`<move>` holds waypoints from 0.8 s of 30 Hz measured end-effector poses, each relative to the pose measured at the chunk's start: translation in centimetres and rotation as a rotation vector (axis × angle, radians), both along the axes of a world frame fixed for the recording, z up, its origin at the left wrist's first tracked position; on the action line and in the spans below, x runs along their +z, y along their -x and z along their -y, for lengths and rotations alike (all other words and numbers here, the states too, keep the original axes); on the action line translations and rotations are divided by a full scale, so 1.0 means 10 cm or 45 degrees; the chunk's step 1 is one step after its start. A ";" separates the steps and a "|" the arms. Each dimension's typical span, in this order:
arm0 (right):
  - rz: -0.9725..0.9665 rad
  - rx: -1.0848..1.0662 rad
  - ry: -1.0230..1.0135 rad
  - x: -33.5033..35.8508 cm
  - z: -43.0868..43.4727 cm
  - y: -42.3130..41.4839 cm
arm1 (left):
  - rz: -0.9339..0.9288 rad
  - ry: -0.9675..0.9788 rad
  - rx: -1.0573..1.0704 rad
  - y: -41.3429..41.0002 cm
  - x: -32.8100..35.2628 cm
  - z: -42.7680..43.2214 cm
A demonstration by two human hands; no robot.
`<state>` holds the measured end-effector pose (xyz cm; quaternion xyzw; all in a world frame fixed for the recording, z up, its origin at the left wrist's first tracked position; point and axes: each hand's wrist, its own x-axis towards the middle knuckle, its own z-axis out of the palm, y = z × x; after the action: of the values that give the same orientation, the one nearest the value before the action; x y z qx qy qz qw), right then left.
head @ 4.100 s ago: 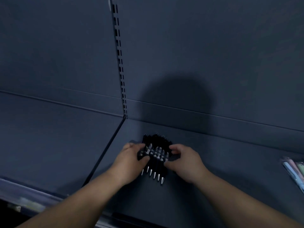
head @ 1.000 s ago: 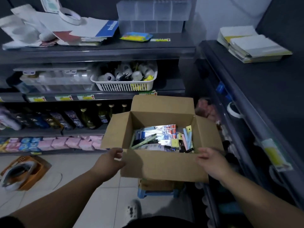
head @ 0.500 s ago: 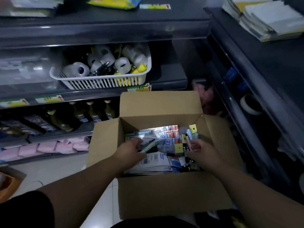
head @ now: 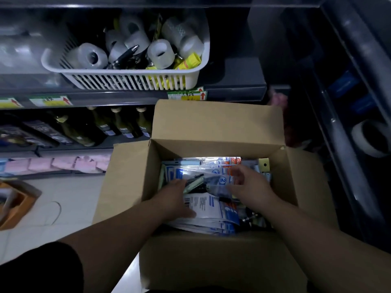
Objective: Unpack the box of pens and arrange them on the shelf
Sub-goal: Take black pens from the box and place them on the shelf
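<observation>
In the lower middle of the frame, the open cardboard box (head: 213, 127) sat on the floor side of the dark shelf (head: 127, 99), its far flap upright and its side flaps spread. The pen packs (head: 208, 205) lay piled inside it, none taken out. Half a second earlier the right hand had been at the box's right side by the yellow hang tags; it had since moved toward the centre, above the clear blister packs. The left hand had gone deeper along the box's left wall, and the view had closed in on the box.

The left hand (head: 174, 199) reached in palm down, its thumb lying across a white pack with a barcode, its fingertips beside a pale green pen (head: 193, 184); whether it gripped anything could not be told. The right hand (head: 251, 187) hung over the packs with fingers spread and lightly bent, motion-blurred, holding nothing.

At upper left, a white basket (head: 127, 82) of tape rolls (head: 90, 56) stood on the shelf.
</observation>
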<state>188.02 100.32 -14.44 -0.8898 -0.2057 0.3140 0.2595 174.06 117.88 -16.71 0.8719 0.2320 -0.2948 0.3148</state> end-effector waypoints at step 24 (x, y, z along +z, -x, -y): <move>-0.245 -0.500 -0.146 -0.14 0.28 0.06 | 0.037 -0.200 -0.161 -0.21 -0.22 -0.04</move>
<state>187.45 97.50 -15.82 -0.8625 -0.0203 0.3288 0.3842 176.20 118.27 -18.91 0.9110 0.1943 -0.2822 0.2295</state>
